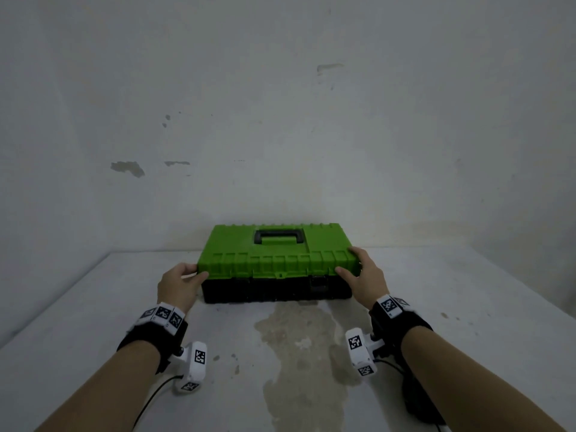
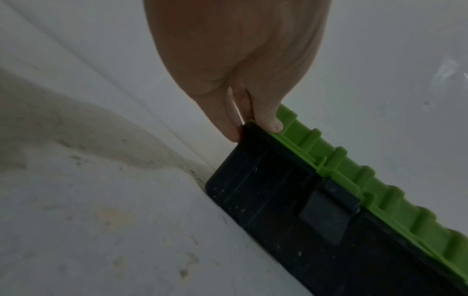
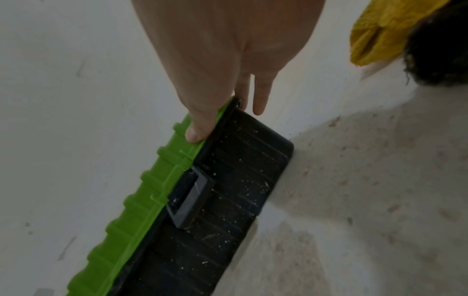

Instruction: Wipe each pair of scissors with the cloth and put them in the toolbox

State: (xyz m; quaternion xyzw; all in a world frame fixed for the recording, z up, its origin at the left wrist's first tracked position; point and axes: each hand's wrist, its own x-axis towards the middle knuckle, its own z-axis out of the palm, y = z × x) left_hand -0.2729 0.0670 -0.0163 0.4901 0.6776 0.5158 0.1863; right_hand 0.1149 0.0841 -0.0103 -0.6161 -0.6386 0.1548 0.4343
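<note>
Both hands (image 1: 179,283) (image 1: 363,277) grip the toolbox's (image 1: 265,288) green lid (image 1: 277,249) corners.

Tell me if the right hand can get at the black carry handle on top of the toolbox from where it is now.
Probably yes. The right hand grips the green lid's right front corner, and the carry handle lies flat in its recess on the lid with nothing over it; the hand must let go first.

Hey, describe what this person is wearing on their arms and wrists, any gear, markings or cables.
Both forearms are bare, with no sleeves. The left wrist and right wrist each carry a black strap topped by white blocks printed with black-and-white square markers. A white camera housing bearing the same kind of markers hangs from the inner side of each wrist, and a thin black cable trails from it.
</note>
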